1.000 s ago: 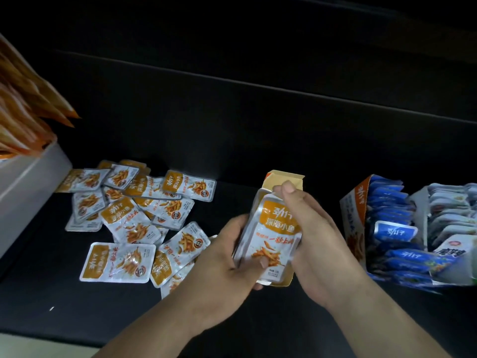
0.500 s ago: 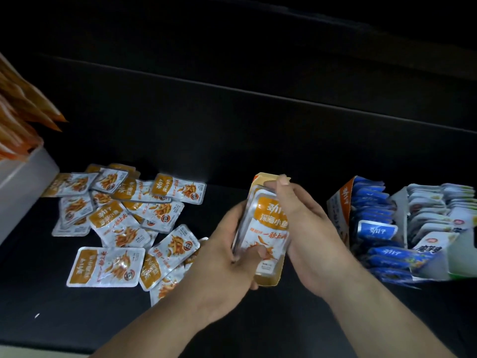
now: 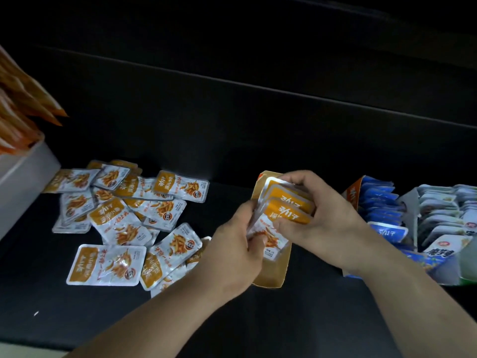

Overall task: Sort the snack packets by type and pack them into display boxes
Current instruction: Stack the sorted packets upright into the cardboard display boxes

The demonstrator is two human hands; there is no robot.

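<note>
Packets (image 3: 287,215) between left hand (image 3: 232,250), right hand (image 3: 325,223)

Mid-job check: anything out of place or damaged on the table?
Nothing damaged. Loose orange packets lie in an overlapping, skewed heap left of the orange box, where left hand and right hand grip a stack.

Black tabletop (image 3: 77,319); dark back panel (image 3: 232,130) crossed by thin pale seam (image 3: 258,86); light dim.

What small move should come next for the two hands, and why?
Probably push the held orange packets down into the orange display box: left hand and right hand grip them over it, not yet seated, and loose orange packets wait at left.
</note>
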